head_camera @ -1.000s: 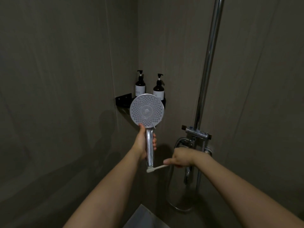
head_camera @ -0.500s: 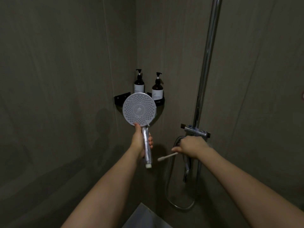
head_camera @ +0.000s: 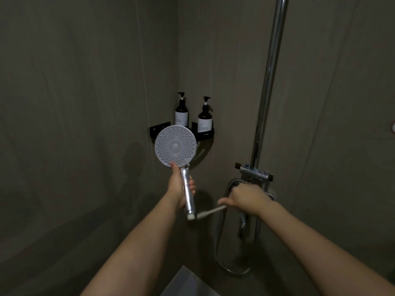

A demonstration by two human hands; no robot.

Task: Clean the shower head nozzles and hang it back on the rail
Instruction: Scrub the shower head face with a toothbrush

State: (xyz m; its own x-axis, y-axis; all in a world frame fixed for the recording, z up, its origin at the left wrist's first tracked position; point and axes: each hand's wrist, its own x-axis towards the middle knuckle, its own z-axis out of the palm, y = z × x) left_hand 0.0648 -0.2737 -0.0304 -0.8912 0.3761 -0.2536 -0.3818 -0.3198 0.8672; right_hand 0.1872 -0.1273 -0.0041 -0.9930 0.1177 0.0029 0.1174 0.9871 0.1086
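My left hand (head_camera: 179, 189) grips the chrome handle of the shower head (head_camera: 175, 145), held upright with its round grey nozzle face turned toward me. My right hand (head_camera: 245, 198) holds a white toothbrush (head_camera: 210, 212) low and to the right. The brush tip points left and lies close to the handle's bottom end. The chrome rail (head_camera: 269, 82) rises along the right wall above the mixer valve (head_camera: 254, 173). The hose (head_camera: 220, 242) loops down beneath the valve, and the handle's bottom end shows no hose on it.
Two dark pump bottles (head_camera: 182, 113) (head_camera: 205, 118) stand on a black corner shelf (head_camera: 158, 130) just behind the shower head. Grey tiled walls close in on the left and right. A pale grey surface (head_camera: 188, 283) shows at the bottom edge.
The shower head has shifted left across the frames. My right hand moved up and right toward the valve, then brought the toothbrush tip back down near the handle's end.
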